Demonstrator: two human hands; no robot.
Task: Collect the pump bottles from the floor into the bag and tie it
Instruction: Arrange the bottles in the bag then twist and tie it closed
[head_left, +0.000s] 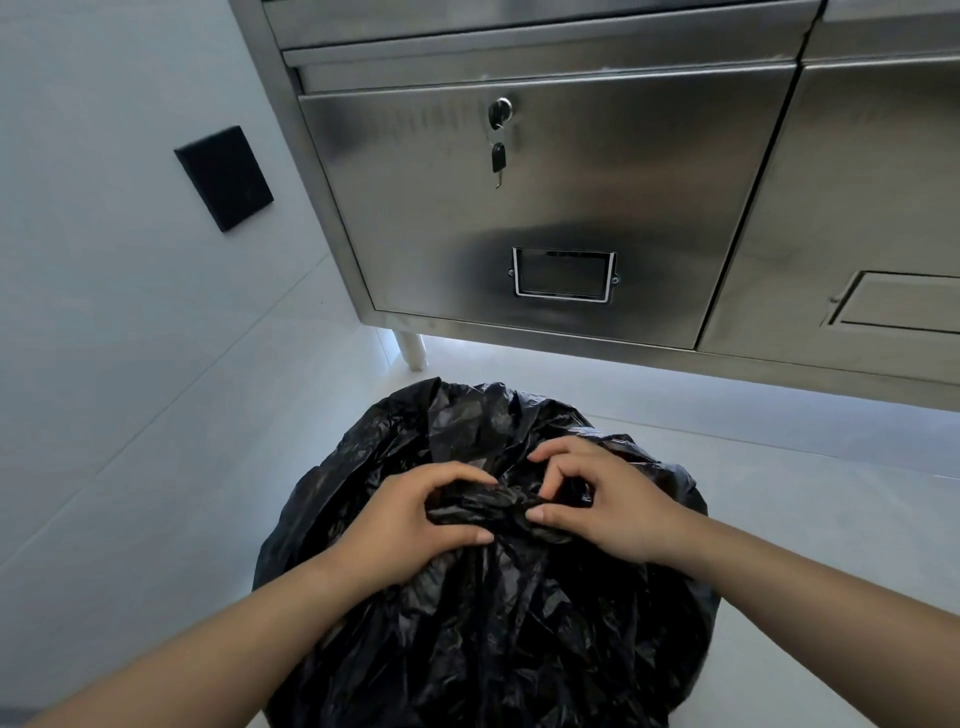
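A bulging black plastic bag (493, 623) stands on the pale floor in the lower middle of the head view. Its top is gathered into a twisted neck (498, 506) between my hands. My left hand (415, 525) grips the gathered plastic from the left, thumb and fingers curled round it. My right hand (602, 506) pinches the same twisted plastic from the right, thumb below and fingers arched above. No pump bottles show; whatever is inside the bag is hidden.
A stainless steel cabinet (545, 208) stands just behind the bag, a key (497, 156) hanging in its door lock. One cabinet leg (410, 351) meets the floor. A white wall with a black plate (223, 176) runs along the left.
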